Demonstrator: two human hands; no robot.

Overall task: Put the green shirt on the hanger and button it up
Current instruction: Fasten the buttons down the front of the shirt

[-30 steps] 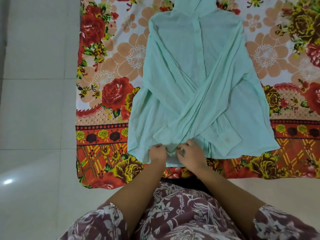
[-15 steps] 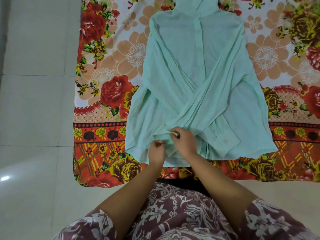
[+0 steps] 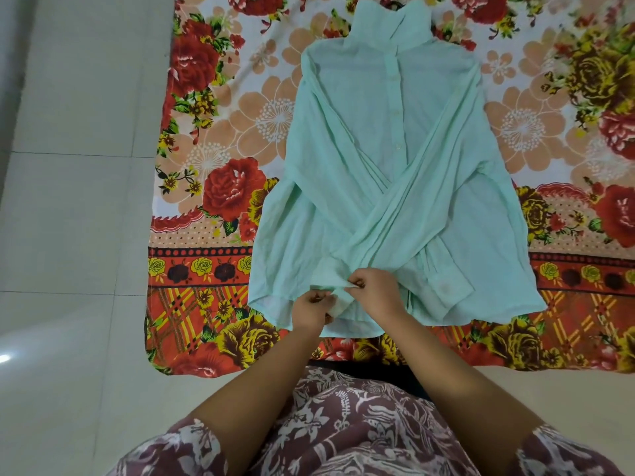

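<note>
Lying flat on the floral sheet (image 3: 213, 139) at frame centre, the green shirt (image 3: 347, 173) keeps its placket reachable. Near the hem, the left hand (image 3: 313, 308) and right hand (image 3: 374, 286) both pinch fabric closed, probably aligning the lowest button.

there is one view only, from a camera on the person's head, so nothing is shared with another. it looks forward and steeply down over the person's patterned lap and both forearms. the near edge of the cloth (image 3: 220, 173) lies just beyond the lap, close below; its far edge runs out of the top. wide-angle bending curves the floor (image 3: 75, 235) tiles at left.
</note>
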